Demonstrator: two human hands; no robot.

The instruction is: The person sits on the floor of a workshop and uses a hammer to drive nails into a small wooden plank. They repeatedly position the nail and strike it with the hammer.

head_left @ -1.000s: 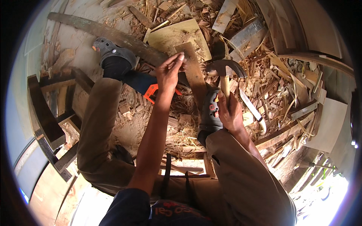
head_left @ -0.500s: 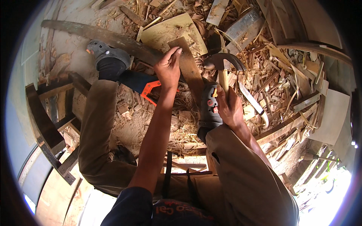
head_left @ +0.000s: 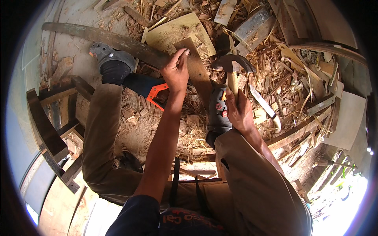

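My right hand (head_left: 241, 112) is wrapped round the wooden handle of a claw hammer (head_left: 234, 82), its dark head raised beyond the hand. Over the far end of a narrow brown board (head_left: 199, 74), my left hand (head_left: 175, 72) is closed in a pinch. What sits between those fingertips is too small to make out. The board slants away from beside my right clog (head_left: 219, 108), which is dark with coloured charms. Left of my left wrist lies a handsaw with an orange grip (head_left: 151, 94), its dark blade pointing toward my left foot.
A long weathered plank (head_left: 102, 38) stretches across the far left. Beyond the board lies a pale wooden panel (head_left: 173, 31). A knife-like blade with a curved handle (head_left: 263, 102) rests among wood chips at right. A dark wooden frame (head_left: 47, 126) stands at left.
The hammer head has tilted very slightly in my right hand. My left hand and the board stay in nearly the same place.
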